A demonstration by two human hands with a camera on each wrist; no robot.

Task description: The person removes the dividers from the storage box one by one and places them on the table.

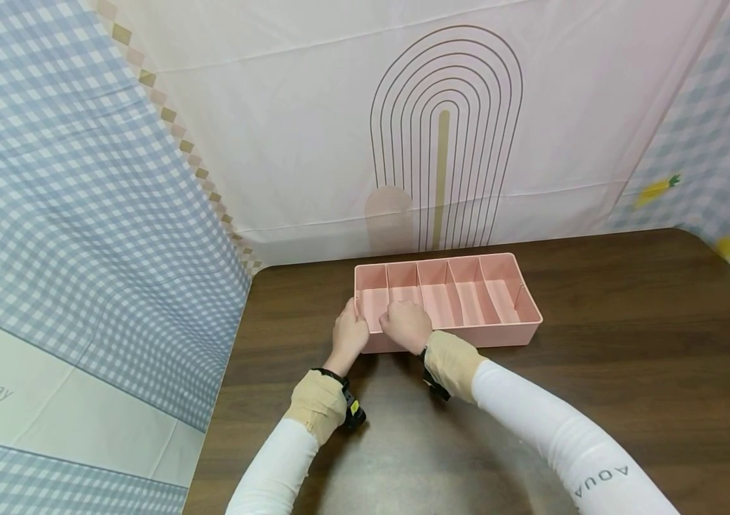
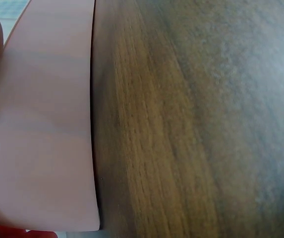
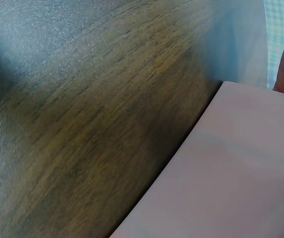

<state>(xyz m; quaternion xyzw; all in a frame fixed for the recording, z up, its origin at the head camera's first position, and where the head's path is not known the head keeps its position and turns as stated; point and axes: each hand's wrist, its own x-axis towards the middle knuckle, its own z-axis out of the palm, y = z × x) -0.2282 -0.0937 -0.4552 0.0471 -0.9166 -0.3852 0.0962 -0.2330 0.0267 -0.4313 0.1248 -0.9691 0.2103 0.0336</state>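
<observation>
The tray (image 1: pixel 447 304), probably light, stiff and best lifted by both ends, is resting on the worktop (image 1: pixel 629 343), left hand (image 1: pixel 349 332) gripping its left end, right hand (image 1: pixel 407 326) reaching over the near side, hold unclear.

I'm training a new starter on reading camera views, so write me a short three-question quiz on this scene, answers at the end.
1. How many compartments does the pink tray have?
2. Which hand is at the tray's left end?
3. True or false: in the head view, the right hand reaches over the tray's front wall.

Key:
1. Five.
2. The left hand.
3. True.
</observation>
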